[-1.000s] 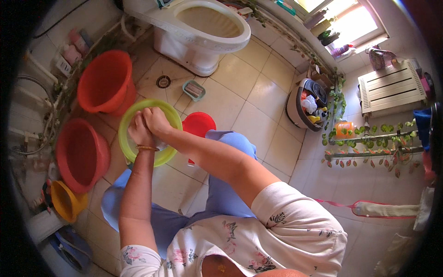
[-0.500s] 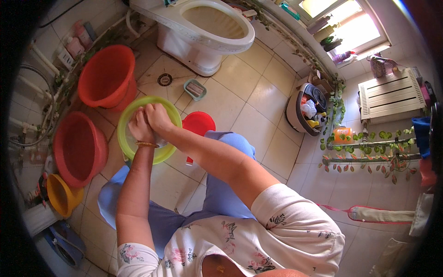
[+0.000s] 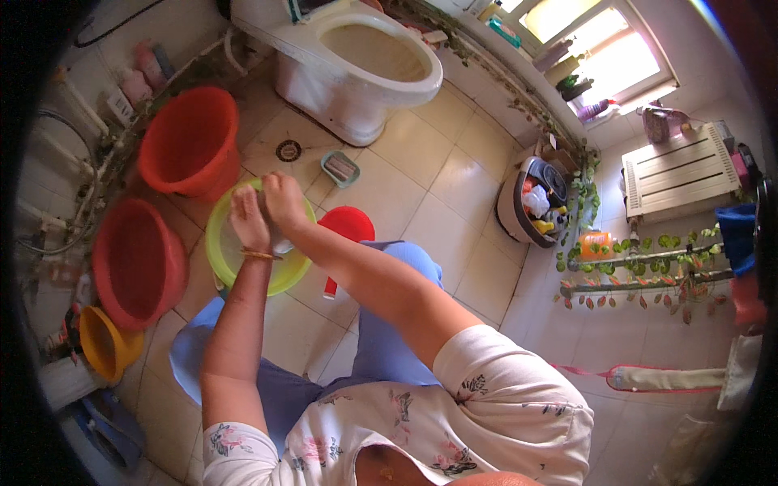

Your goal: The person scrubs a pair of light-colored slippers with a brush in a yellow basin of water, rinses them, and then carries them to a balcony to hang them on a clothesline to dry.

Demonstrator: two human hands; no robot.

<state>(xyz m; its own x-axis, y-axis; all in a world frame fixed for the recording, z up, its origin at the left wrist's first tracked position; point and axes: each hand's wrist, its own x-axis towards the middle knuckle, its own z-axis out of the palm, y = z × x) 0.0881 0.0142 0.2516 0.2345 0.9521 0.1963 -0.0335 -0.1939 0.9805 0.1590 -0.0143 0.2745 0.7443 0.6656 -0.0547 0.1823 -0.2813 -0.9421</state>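
A lime-green basin (image 3: 301,274) stands on the tiled floor in front of me, with whitish contents partly hidden by my hands. Over it my left hand (image 3: 250,217) and my right hand (image 3: 284,200) are side by side, fingers curled and closed. A narrow dark grey strip shows between them; what it is I cannot make out. Round my left wrist sits a thin bracelet (image 3: 261,255). Right beside the basin, partly behind my right forearm, lies a red dipper (image 3: 353,220) with its handle toward me.
Left of the basin stand an orange-red bucket (image 3: 186,138), a red tub (image 3: 139,263) and a yellow basin (image 3: 109,344). A soap dish (image 3: 340,168) lies near the floor drain (image 3: 288,151). Beyond is a toilet (image 3: 356,73); a filled bin-like container (image 3: 519,206) stands right.
My hands, overlapping half a second ago, have drawn slightly apart, so a dark strip shows between them. The whole view has shifted slightly.
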